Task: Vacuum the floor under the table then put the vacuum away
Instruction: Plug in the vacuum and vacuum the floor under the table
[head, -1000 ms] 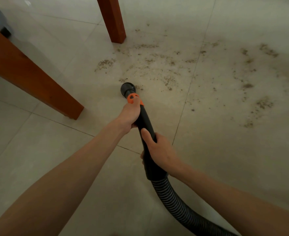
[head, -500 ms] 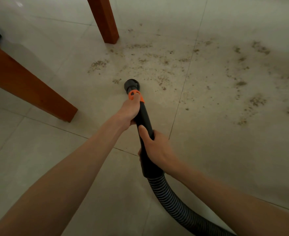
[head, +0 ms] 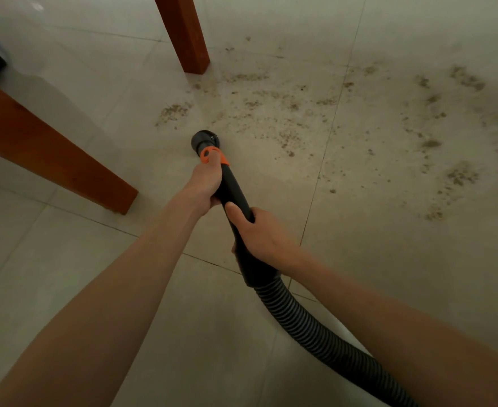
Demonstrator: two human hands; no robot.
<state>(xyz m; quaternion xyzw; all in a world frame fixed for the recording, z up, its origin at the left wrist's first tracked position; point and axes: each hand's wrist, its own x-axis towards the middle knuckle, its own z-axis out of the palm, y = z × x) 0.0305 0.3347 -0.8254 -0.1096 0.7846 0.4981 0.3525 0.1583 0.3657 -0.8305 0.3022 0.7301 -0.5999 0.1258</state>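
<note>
Both hands grip the wand (head: 236,195): the left hand (head: 205,183) wraps it just behind the orange collar (head: 212,155), likely to steer the nozzle (head: 203,140), while the right hand (head: 261,233) clasps it lower down, near where the hose (head: 315,327) joins, probably to push and bear the weight. The nozzle sits on the floor (head: 65,259), between the near table leg (head: 65,165) and the dirt (head: 286,113), at the dirt's near edge. The vacuum body is out of view; the hose runs off the bottom edge. The nozzle's mouth faces away, so whether it touches the tiles is unclear.
</note>
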